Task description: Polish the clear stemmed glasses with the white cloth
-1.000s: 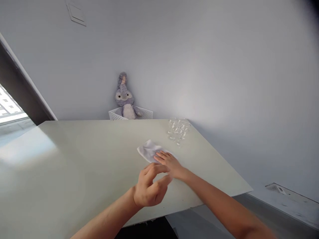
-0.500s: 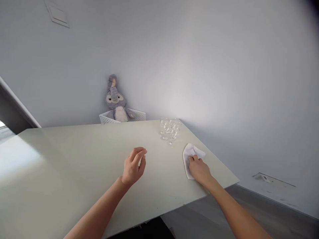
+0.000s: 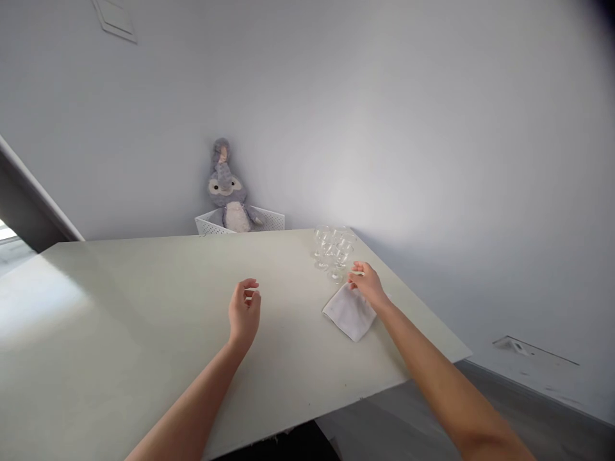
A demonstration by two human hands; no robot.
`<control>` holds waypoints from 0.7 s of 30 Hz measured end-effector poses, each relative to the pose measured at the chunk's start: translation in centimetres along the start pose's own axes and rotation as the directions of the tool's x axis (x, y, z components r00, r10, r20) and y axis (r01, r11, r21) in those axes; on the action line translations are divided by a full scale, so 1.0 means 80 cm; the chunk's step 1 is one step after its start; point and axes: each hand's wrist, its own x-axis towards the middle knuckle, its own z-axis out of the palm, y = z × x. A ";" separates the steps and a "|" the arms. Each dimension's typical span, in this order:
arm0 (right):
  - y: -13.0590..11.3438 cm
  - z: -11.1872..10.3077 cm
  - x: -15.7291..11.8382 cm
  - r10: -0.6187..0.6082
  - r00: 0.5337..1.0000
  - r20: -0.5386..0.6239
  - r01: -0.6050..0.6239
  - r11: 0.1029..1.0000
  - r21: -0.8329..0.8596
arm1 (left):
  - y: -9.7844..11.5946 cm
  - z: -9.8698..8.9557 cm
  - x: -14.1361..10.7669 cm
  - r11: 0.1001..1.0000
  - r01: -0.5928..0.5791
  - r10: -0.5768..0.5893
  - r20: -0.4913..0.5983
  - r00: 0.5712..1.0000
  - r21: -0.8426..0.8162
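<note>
A folded white cloth (image 3: 350, 315) lies flat on the pale table, right of the middle. Over its far right edge is my right hand (image 3: 366, 282), open, its fingers curved and spread apart with nothing visible between them. The fingertips point left, close beside the nearest of several clear stemmed glasses (image 3: 331, 248); I cannot tell whether they touch it. My left hand (image 3: 245, 314) hovers above the table to the left of the cloth, open and empty, fingers loosely bent.
The pale table (image 3: 144, 333) has its right edge beyond my right arm. Behind its far edge a grey plush toy (image 3: 228, 192) sits in a white perforated basket (image 3: 271, 219). White walls (image 3: 432, 128) stand behind and to the right.
My right hand has let go of the cloth and moved away from me toward the glasses. The cloth has shifted left and turned. My left hand has drawn slightly left.
</note>
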 end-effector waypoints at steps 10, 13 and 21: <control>0.005 0.075 0.004 0.067 0.962 0.265 -0.149 0.942 0.302 | -0.005 0.006 0.001 0.989 0.114 -0.110 0.037 0.993 -0.092; 0.006 0.092 -0.006 0.060 0.931 0.360 -0.179 0.934 0.309 | -0.007 0.007 0.000 0.987 0.133 -0.128 0.051 0.990 -0.089; 0.010 0.098 0.043 0.165 0.976 0.145 -0.214 0.865 0.455 | -0.018 0.016 0.009 0.969 0.244 -0.225 0.264 0.938 -0.041</control>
